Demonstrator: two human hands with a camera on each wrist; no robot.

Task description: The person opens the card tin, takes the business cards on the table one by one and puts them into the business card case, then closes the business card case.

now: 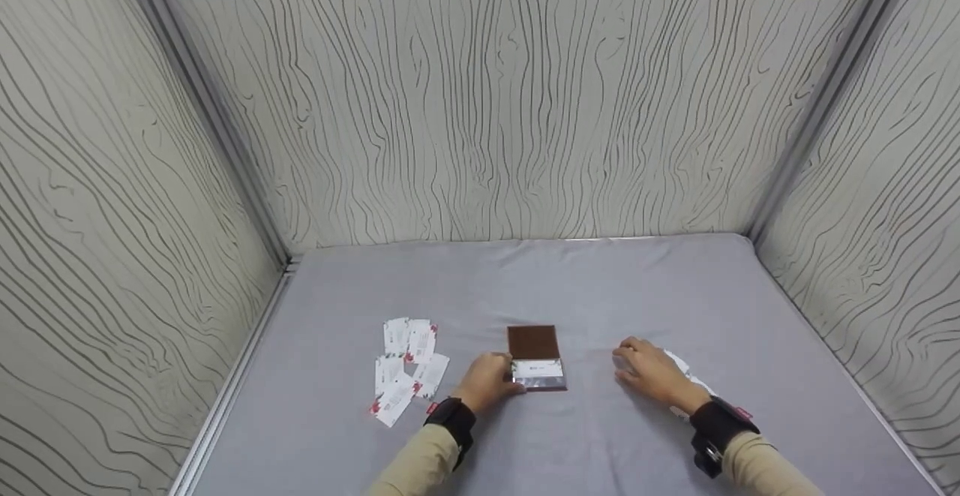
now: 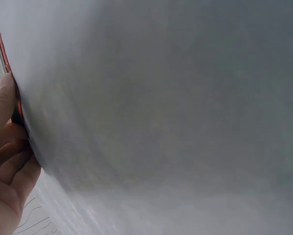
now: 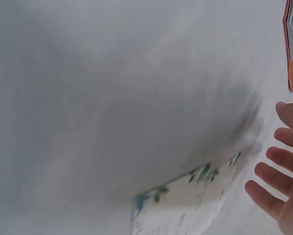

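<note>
A brown card holder [image 1: 534,342] lies unfolded on the grey cloth, with a white card [image 1: 537,369] at its near half. My left hand [image 1: 487,382] pinches the holder's left edge. In the left wrist view, the thumb [image 2: 4,93] of that hand presses on the holder's red-brown edge [image 2: 18,100], the other fingers curled beside it. To the right, my right hand [image 1: 654,373] hovers with its fingers apart and nothing between them. Partly hidden behind it lie white cards [image 1: 677,361]; in the right wrist view one card [image 3: 185,200] shows green leaf prints.
Several white cards with red flower prints [image 1: 394,400] lie spread and overlapping to the left of the holder. The grey cloth [image 1: 450,286] has slight wrinkles. Patterned panels [image 1: 480,98] enclose the table at the back and both sides.
</note>
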